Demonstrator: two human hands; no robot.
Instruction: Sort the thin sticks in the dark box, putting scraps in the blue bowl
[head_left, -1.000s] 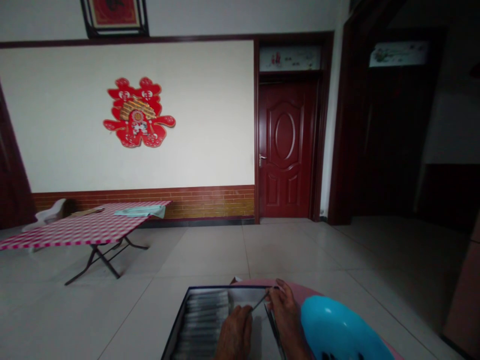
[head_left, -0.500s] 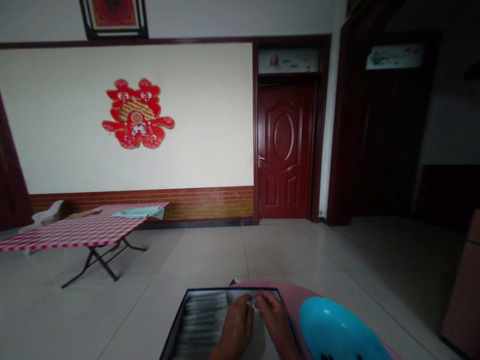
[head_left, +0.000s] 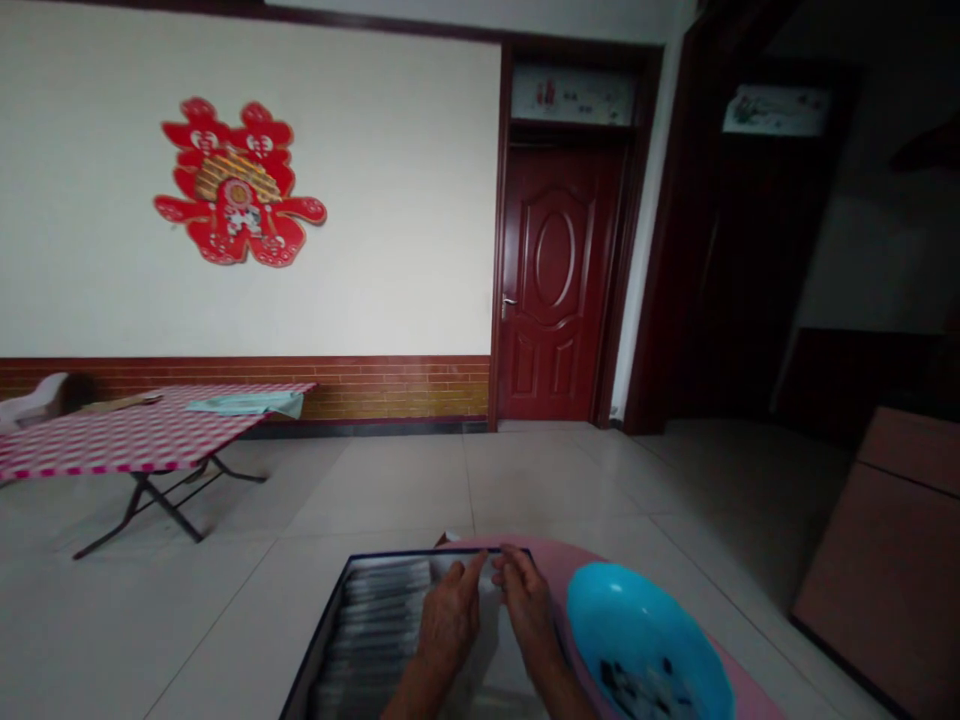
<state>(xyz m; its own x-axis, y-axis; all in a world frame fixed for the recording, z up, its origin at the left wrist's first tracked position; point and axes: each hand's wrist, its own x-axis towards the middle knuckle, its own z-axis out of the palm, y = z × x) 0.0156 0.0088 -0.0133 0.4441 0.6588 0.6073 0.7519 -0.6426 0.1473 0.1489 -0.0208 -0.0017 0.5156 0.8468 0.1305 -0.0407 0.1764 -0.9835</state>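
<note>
My left hand [head_left: 451, 612] and my right hand [head_left: 523, 600] are raised over a shallow box [head_left: 321, 622] with a dark blue rim. Thumb and fingertips of each hand are pinched together, close to the box's far edge. Whatever is between them is too small and blurred to name. On the left side of the box lie several thin, greyish, clear-looking strips [head_left: 379, 625] stacked in a row, beside my left hand. The pale inside of the box shows under my right hand. Right of the box stands a bright blue plastic basin [head_left: 600, 600] holding several small dark pieces [head_left: 637, 690].
Box and basin rest on a round pink table [head_left: 559, 565]. Across the tiled floor [head_left: 390, 480] stands a folding table [head_left: 150, 430] with a red checked cover and a pale green cloth [head_left: 247, 402]. A brownish-pink cabinet [head_left: 877, 560] is at the right. A red door [head_left: 555, 290] is behind.
My view has tilted down and turned slightly right, so more of the basin's contents shows. The small clear-looking bit seen between my fingertips earlier is hard to make out now.
</note>
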